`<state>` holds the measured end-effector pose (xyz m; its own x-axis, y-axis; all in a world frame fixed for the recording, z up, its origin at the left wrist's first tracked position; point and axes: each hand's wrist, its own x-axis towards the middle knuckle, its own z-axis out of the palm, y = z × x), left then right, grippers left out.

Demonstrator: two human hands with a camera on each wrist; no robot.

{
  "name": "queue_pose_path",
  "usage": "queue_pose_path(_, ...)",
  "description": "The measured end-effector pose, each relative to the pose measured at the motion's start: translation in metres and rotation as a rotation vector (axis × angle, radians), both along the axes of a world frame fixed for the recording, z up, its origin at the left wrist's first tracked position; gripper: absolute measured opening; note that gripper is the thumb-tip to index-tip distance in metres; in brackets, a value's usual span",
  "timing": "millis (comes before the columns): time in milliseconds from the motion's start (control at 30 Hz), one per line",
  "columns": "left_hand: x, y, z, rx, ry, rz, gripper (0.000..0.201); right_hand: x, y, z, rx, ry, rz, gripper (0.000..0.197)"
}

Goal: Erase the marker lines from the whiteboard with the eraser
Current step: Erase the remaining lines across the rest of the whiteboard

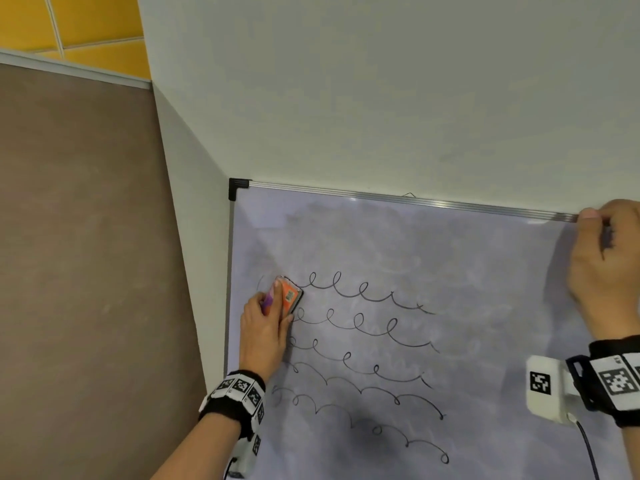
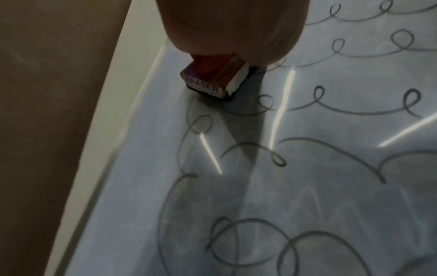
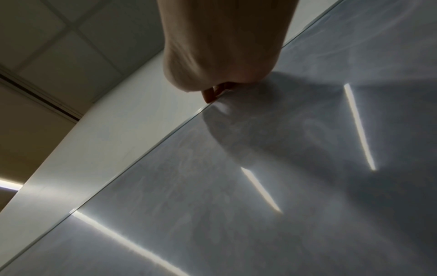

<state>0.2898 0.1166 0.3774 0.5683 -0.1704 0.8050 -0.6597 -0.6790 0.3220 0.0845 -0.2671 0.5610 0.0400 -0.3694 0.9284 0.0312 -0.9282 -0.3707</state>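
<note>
A whiteboard (image 1: 467,258) with a silver frame hangs on a white wall. Several rows of black looping marker lines (image 1: 367,327) cover its left half. My left hand (image 1: 266,323) grips an orange and purple eraser (image 1: 289,294) and presses it on the board at the left end of the top row. In the left wrist view the eraser (image 2: 210,82) shows its ERASER label, pad flat on the whiteboard (image 2: 331,186), with marker lines (image 2: 331,104) beside it. My right hand (image 1: 606,251) grips the board's top frame near its right end. The right wrist view shows the right hand (image 3: 220,56) with fingertips (image 3: 209,96) hooked over the frame.
A brown panel (image 1: 86,254) stands left of the board. Yellow tiles (image 1: 69,22) show at the top left. The board's black corner cap (image 1: 238,185) marks its upper left end. Grey smudges cover the upper board.
</note>
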Motion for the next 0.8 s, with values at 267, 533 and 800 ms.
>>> queue_pose_path(267,0.009,-0.004,0.031,-0.055,-0.035,0.015,0.067,-0.002,0.005,0.001,0.006,-0.024,0.013,0.035)
queue_pose_path(533,-0.004,-0.016,0.019,0.144,-0.187,-0.141,0.061,-0.007,0.01,0.002,0.019,-0.017,0.009,0.037)
queue_pose_path(800,0.009,-0.017,0.018,-0.285,0.081,0.05,0.068,-0.013,0.02,0.006,-0.035,-0.009,0.045,0.035)
